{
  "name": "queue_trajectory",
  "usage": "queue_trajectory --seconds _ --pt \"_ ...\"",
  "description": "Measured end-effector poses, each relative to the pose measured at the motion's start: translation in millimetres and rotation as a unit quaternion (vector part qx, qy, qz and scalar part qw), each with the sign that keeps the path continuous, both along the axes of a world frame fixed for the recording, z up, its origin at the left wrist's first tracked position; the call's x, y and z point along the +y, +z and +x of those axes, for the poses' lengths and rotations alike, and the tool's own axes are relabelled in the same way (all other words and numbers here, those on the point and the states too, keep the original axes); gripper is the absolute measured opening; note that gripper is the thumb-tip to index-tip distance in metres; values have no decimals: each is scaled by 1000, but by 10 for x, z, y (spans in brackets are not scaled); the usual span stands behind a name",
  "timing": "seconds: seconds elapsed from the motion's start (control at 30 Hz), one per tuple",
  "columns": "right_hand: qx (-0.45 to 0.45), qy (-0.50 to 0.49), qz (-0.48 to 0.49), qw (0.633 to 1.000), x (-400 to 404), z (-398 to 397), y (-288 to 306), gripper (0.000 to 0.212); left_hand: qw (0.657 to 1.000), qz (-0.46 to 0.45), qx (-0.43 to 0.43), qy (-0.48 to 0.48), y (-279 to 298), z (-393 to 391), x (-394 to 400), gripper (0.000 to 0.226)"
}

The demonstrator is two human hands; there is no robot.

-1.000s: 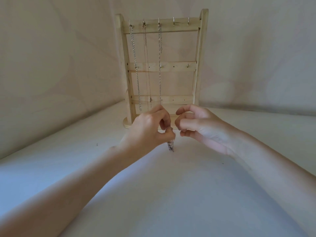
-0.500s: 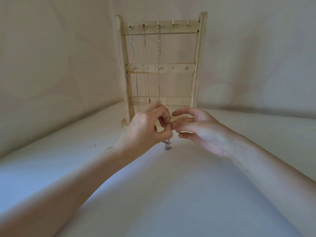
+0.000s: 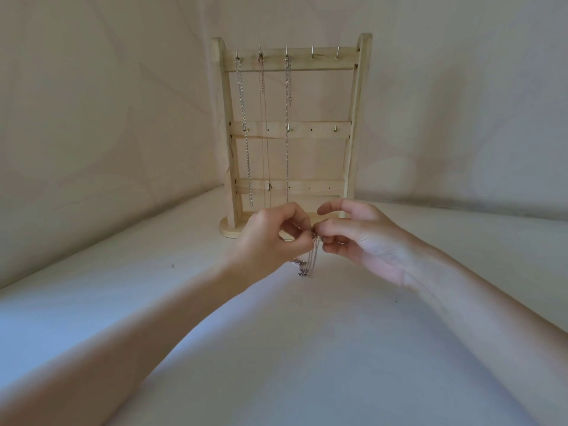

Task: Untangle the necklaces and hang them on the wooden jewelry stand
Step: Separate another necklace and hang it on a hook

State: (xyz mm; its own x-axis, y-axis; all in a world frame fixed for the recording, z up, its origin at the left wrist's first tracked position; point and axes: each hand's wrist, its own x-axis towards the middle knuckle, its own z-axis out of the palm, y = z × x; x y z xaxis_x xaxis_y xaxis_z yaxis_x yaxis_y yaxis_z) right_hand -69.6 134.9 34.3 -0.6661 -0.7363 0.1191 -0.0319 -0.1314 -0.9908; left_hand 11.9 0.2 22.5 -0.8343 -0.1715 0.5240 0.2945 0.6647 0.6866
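a pale white cloth (image 3: 276, 364) covers the flat surface, lit cooler and bluish toward the near side. a small dark speck (image 3: 172, 265) lies on it at the left, and another tiny speck (image 3: 396, 301) at the right. behind, a beige backdrop (image 3: 107, 103) rises, softly creased, meeting the cloth along a shadowed line on the right.

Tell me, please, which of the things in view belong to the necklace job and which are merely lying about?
Belong to the job:
- tangled necklace, pinched between left hand and right hand
- wooden jewelry stand
- three hung necklaces on the top-row hooks
- two free top hooks

Lying about:
- white surface
- small dark speck on it
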Motion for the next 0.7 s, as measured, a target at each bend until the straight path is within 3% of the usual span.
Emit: queue_trajectory --seconds 0.1,0.23,0.53,0.7 --pt "-5 -6 -7 1000 8 -15 3 24 992 117 -25 -42 49 23 43 22" --pt "-5 -8 -17 1000 14 -25 3 24 983 168 -44 -66 68 40 70 20" --pt "10 -8 -15 1000 7 -23 1 25 985 155 -38 -65 64 27 36 22" --pt "7 -12 -15 1000 12 -30 -2 22 994 87 -18 -63 72 31 30 29"
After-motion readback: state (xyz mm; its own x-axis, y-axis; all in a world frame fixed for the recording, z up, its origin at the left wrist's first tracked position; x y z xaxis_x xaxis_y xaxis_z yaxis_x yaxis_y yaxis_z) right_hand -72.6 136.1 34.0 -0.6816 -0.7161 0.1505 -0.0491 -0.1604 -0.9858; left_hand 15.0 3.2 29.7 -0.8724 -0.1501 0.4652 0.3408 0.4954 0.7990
